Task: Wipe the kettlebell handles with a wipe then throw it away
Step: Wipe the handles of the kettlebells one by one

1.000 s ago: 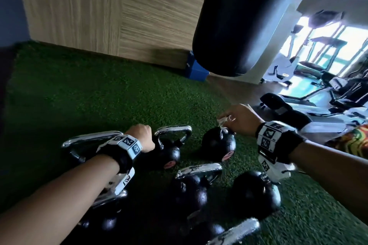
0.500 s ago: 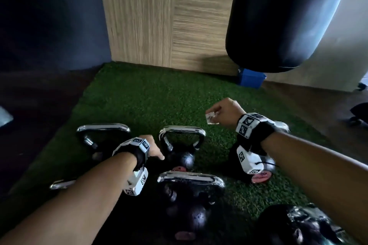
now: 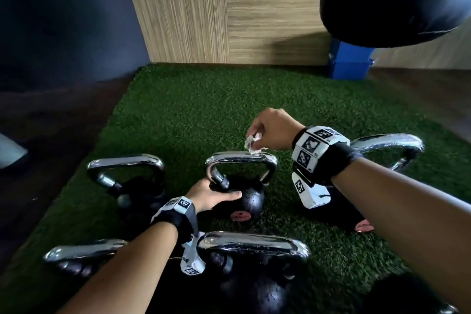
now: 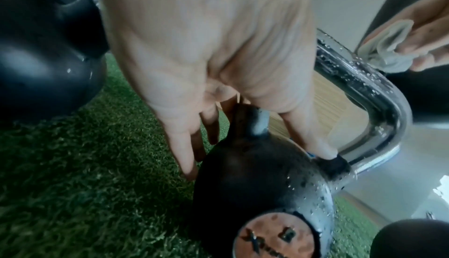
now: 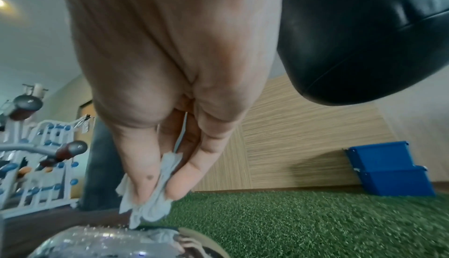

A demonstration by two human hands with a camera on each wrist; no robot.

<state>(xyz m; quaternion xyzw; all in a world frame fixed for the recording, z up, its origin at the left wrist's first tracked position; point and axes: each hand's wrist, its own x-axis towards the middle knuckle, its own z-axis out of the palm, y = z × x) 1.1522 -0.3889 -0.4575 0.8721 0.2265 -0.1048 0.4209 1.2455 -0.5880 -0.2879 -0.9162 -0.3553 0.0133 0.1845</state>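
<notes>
- The right hand (image 3: 274, 129) pinches the wipe (image 3: 251, 144) between thumb and fingertips, its lower edge touching the chrome handle (image 3: 240, 158) below.
- The left hand (image 3: 212, 195) has spread fingers resting on the kettlebell (image 3: 248, 200).

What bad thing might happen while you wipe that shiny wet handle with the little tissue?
1. The chrome handle is beaded with droplets, so the small crumpled wipe pinched by the right hand may soak through or tear.
2. The left hand only rests on the kettlebell ball, not a firm grip; a hard push might tip it.
3. Other kettlebells crowd close, so knuckles might bump the front handle.
</notes>
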